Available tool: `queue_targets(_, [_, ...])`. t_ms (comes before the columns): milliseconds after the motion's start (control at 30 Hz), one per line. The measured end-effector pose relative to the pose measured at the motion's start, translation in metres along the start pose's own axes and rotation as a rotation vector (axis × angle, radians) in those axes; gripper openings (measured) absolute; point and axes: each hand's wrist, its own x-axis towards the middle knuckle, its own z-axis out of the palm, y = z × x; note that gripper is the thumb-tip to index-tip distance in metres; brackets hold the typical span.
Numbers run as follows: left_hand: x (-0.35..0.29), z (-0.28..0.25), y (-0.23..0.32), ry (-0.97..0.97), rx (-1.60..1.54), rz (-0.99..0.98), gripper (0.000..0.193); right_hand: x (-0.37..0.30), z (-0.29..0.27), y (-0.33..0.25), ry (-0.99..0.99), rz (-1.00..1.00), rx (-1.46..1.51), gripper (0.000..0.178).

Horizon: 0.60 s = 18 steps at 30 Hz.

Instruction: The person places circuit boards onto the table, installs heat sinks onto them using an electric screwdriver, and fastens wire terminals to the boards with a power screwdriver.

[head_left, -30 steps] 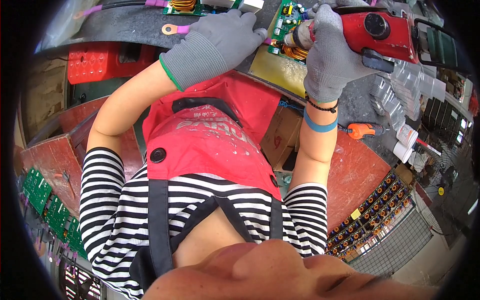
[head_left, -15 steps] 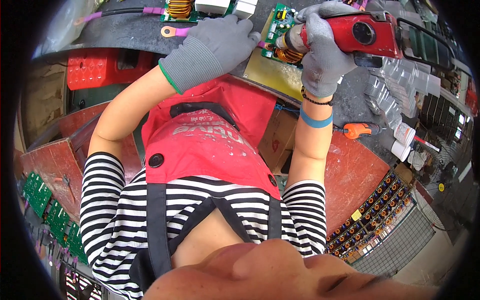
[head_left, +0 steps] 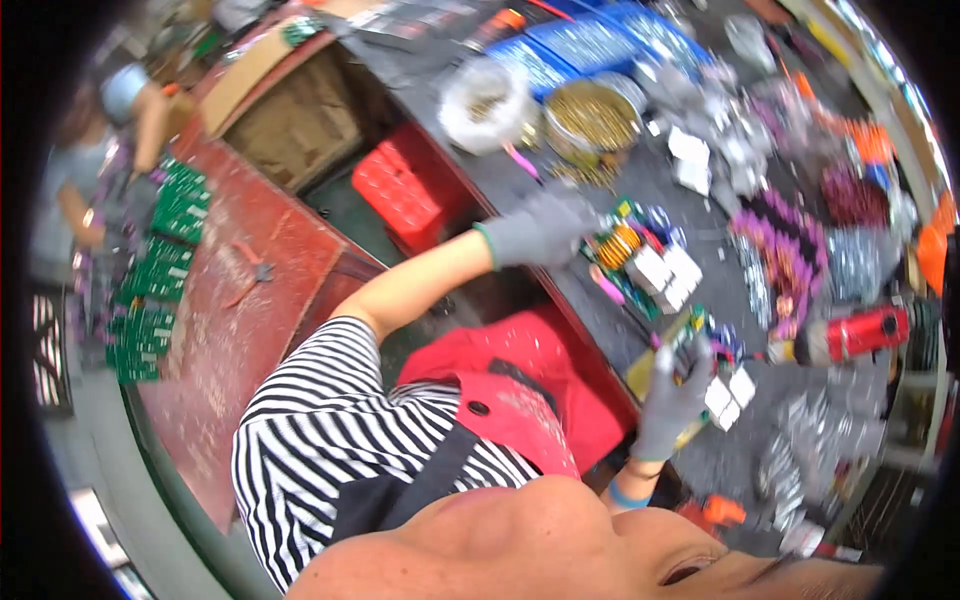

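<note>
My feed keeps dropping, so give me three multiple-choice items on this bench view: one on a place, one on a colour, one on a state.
1. Where does the red power screwdriver lie?
A. in the left hand
B. on the bench, right of the right hand
C. on the red stool

2. What colour are the gloves on both hands?
A. grey
B. yellow
C. blue

3. What is the right hand doing?
A. hanging free
B. gripping the screwdriver
C. holding a small circuit board

Answers: 1 B, the tool rests alone on the dark bench, no hand on it. 2 A, both knit gloves are grey, the left hand with a green cuff. 3 C, its fingers close on a small circuit board with white blocks, while the left hand rests on another board with a copper coil.
</note>
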Motion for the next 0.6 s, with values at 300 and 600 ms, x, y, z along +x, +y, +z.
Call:
queue_targets(300, [0.03,-0.038,0.059,-0.225,0.09,0.099,0.035,-0.002,-0.015,0.041,0.126,-0.526,-0.487,0.016])
queue_targets(600, [0.131,-0.111,0.047,-0.287,-0.364,0.336,0.052,0.082,-0.18,-0.023,-0.046,0.238,0.197,0.03])
